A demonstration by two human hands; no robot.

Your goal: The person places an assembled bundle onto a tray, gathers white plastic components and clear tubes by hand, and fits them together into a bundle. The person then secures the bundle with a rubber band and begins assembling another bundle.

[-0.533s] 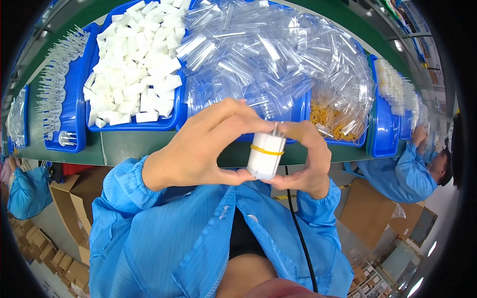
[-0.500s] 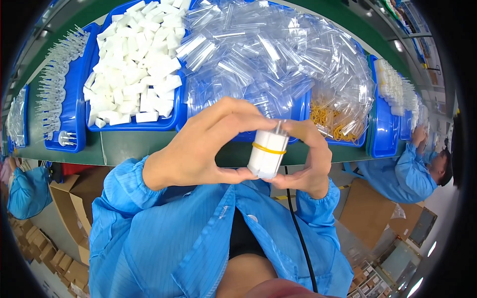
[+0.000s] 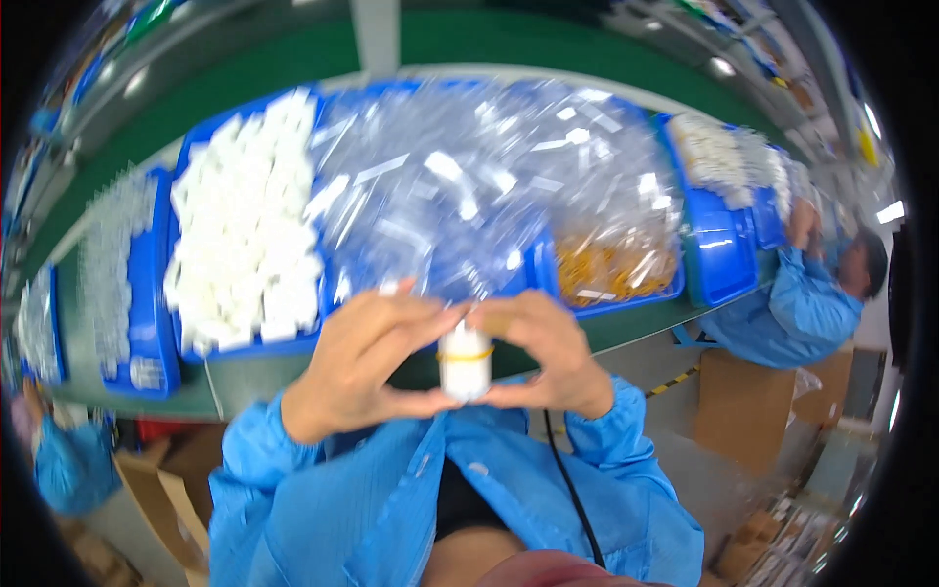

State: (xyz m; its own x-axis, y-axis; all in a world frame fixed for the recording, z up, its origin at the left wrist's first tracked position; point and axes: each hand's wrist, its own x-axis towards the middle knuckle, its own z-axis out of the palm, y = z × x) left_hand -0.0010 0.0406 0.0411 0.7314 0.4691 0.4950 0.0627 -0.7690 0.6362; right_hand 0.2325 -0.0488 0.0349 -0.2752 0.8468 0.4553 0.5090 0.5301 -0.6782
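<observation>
Both hands, left hand (image 3: 357, 367) and right hand (image 3: 543, 357), grip a white cylinder (image 3: 464, 362) above a green bench (image 3: 626, 328) bearing blue bins (image 3: 719, 264).

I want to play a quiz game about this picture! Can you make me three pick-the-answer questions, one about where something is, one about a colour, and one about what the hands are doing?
1. Where is the blue plastic bin heaped with small white blocks?
A. Left of the pile of clear plastic bags
B. On the floor
C. Right of the pile of clear plastic bags

2. What colour is the thin band round the small white plastic cylinder?
A. Green
B. Yellow
C. Red

3. How is the cylinder held?
A. It lies alone on the bench
B. One hand holds it
C. Both hands hold it

Answers: 1 A, the bin sits left of the pile of clear plastic bags. 2 B, a yellow stripe circles it. 3 C, the left hand and the right hand pinch it from either side.
</observation>
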